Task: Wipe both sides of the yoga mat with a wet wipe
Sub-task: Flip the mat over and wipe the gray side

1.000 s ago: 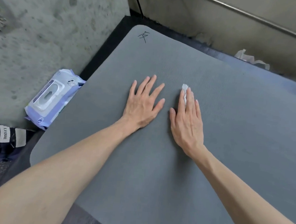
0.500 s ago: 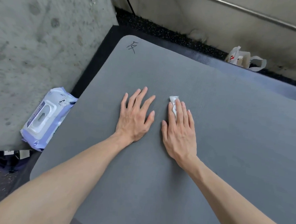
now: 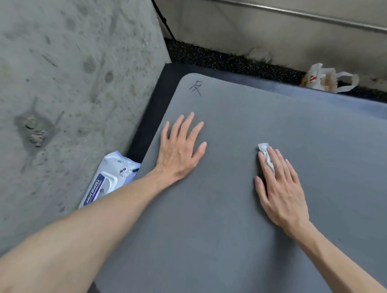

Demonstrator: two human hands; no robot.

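A grey yoga mat (image 3: 223, 227) lies flat on a darker mat, with a black handwritten mark (image 3: 195, 87) near its far left corner. My left hand (image 3: 178, 152) rests flat on the mat with its fingers spread and nothing in it. My right hand (image 3: 280, 188) presses a crumpled white wet wipe (image 3: 265, 154) onto the mat; most of the wipe is hidden under the fingers, only its tip sticks out beyond them.
A blue and white pack of wet wipes (image 3: 109, 179) lies on the concrete left of the mat, partly behind my left forearm. A white plastic bag (image 3: 325, 78) sits by the far wall. A darker mat (image 3: 159, 94) shows under the grey one.
My right hand has slid to the right with the wipe, away from my left hand. The view has tilted up, so more of the far wall shows.
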